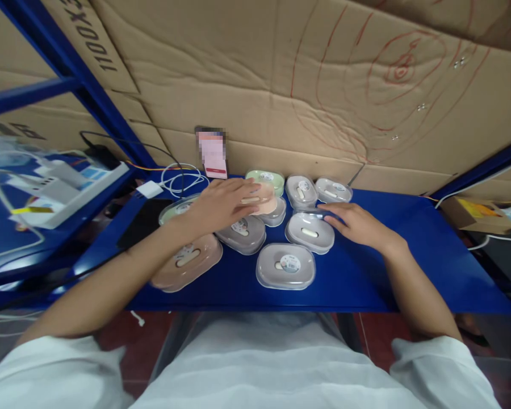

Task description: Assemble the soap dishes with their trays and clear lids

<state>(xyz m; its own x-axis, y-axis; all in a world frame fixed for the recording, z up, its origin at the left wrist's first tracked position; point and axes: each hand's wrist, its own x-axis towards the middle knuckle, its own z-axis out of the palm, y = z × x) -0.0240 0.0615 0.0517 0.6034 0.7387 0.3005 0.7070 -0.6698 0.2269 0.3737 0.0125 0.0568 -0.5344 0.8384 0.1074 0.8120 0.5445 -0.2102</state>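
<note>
My left hand reaches over a cluster of oval lidded plastic boxes. Its fingers are closed on a peach box, lying partly over a grey box. Between the fingertips of my right hand is a thin glossy grey piece, seen nearly edge-on; its kind is unclear. Just below it sits a grey box with a white tab. Another grey box with a round sticker lies nearer me. Under my left forearm are a larger peach box and a grey box.
Behind stand a green box and two grey boxes. A phone leans on the cardboard wall. A charger with white cable lies left on the blue table. A power strip is farther left.
</note>
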